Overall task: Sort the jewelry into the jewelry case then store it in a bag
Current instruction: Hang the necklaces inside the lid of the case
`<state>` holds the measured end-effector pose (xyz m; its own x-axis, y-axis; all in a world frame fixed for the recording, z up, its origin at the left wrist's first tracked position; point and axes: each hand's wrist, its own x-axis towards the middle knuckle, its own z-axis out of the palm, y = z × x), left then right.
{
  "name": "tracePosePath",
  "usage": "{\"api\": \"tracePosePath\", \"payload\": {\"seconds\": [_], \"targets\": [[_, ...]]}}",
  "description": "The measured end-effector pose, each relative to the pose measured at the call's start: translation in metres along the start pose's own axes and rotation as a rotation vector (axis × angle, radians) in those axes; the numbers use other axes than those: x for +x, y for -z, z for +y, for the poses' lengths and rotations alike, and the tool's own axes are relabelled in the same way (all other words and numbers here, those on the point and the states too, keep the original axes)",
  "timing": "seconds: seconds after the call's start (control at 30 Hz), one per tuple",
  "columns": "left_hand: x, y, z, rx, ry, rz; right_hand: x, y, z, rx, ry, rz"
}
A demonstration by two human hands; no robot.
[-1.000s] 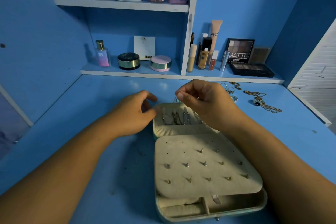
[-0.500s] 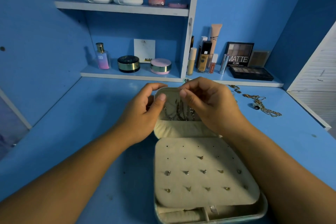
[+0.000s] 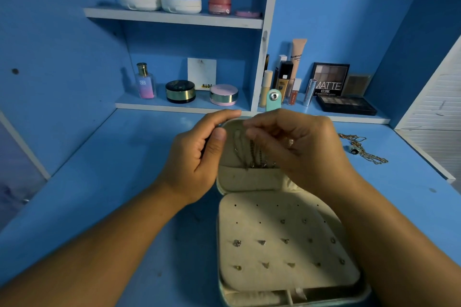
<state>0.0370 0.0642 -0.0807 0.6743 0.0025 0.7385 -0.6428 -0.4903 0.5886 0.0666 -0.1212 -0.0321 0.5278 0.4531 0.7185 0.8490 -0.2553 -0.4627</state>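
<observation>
Step in hand: hanging necklaces inside the lid (image 3: pixel 239 178) of the case (image 3: pixel 287 279), so the sorting is well on but not done, in my judgement. The case lies open on the desk (image 3: pixel 124 169) at 6 o'clock in the view, with its lid tipped up toward 12 o'clock. The left hand (image 3: pixel 197 157) grips the lid's 9 o'clock edge, thumb on the lining and fingers curled over the rim. The right hand (image 3: pixel 299 147) is curled at the lid's top, with its fingertips (image 3: pixel 249 132) pinched on the upper end of a thin chain (image 3: pixel 237 138) (the hook itself is too fine to make out). The hands are close together but not touching. The other chains (image 3: pixel 254 154) hang side by side down the lid into its pocket. The pale panel below carries small studs (image 3: pixel 262 242) in rows, and several of its holes are unfilled. Outstanding: a tangle of gold necklaces (image 3: pixel 366 152) with a ring (image 3: pixel 353 149) lies on the desk at 3 o'clock from the lid, well apart from it. The next move likely calls for a fine seating of the chain end, then a reach toward 3 o'clock — the lid kept steady throughout. No bag is in view.
</observation>
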Motion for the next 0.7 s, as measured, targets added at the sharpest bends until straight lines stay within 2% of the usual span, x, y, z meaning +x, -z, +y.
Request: {"api": "tracePosePath", "payload": {"seconds": [0.1,0.27,0.43,0.57,0.7], "targets": [[0.0,0.003,0.0,0.001,0.001,-0.018,0.001,-0.005,0.004,-0.195,0.097,0.007],[0.002,0.007,-0.004,-0.036,0.034,-0.073,0.005,-0.01,0.004,-0.29,0.125,0.064],[0.002,0.008,-0.004,-0.087,0.053,-0.095,0.008,-0.013,0.002,-0.364,0.182,0.067],[0.002,0.007,-0.003,-0.069,0.073,-0.083,0.009,-0.015,0.003,-0.327,0.225,0.022],[0.003,0.006,-0.001,-0.098,0.069,-0.074,0.01,-0.017,0.004,-0.354,0.204,0.04]]}}
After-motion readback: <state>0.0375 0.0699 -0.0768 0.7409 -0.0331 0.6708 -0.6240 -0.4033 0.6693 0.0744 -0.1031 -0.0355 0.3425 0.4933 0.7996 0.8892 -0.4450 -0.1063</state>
